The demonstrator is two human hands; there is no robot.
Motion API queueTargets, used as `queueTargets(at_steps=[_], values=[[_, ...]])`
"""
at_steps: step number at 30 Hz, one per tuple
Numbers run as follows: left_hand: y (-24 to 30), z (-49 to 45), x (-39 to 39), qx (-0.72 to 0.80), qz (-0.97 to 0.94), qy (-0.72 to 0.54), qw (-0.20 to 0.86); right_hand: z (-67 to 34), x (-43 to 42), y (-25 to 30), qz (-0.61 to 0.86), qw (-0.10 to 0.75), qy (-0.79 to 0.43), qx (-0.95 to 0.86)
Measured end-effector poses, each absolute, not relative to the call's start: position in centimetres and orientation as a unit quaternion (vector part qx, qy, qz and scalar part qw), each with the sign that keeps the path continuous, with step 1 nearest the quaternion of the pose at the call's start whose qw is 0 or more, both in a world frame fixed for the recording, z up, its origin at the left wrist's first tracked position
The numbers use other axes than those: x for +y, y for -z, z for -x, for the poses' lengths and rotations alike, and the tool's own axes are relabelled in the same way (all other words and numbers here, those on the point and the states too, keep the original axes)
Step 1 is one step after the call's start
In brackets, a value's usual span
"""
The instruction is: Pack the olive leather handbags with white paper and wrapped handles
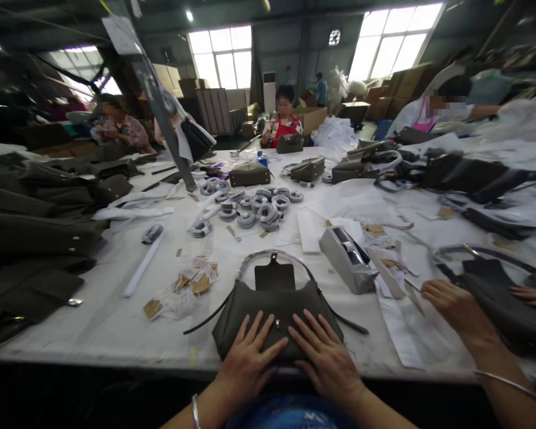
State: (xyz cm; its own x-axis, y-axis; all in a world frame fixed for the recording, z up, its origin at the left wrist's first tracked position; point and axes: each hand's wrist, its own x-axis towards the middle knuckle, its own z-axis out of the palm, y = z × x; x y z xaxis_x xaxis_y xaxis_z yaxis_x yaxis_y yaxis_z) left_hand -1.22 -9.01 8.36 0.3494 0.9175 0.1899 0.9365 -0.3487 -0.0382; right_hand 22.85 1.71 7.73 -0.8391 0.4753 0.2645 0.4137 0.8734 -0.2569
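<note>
A dark olive handbag [250, 301] lies in front of me at the table's near edge, its flap [274, 276] folded back and its wrapped handle arching behind. My left hand [249, 351] rests flat on the left half of its front panel, fingers spread. On the right half lies my right hand [324, 351], also with fingers stretched out. Between them sits a small metal clasp [277, 324]. Thin straps stick out from both sides of the bag. Neither hand grips anything.
A tape dispenser [349, 259] stands behind right, near a co-worker's hand [451, 304] and another bag [491, 292]. Small tan packets [196, 277] lie left. Rolled grey straps [265, 208] cluster farther back. Piled bags [31, 238] fill the left side. Other people sit across the table.
</note>
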Motion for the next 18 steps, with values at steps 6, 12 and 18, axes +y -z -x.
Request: queueTargets(at_steps=[6,12,18], values=[[-5.9,1.3,-8.6,-0.566,0.807,0.074,0.152,-23.1,3.9,-9.6,0.285,0.221,-0.212,-0.908],[-5.8,1.9,-8.6,-0.558,0.811,0.087,0.154,-23.1,5.8,-8.0,0.536,0.297,-0.404,-0.680],[-5.6,1.4,-8.5,-0.595,0.786,0.113,0.121,-22.5,7.1,-13.2,0.497,0.305,-0.664,-0.468]])
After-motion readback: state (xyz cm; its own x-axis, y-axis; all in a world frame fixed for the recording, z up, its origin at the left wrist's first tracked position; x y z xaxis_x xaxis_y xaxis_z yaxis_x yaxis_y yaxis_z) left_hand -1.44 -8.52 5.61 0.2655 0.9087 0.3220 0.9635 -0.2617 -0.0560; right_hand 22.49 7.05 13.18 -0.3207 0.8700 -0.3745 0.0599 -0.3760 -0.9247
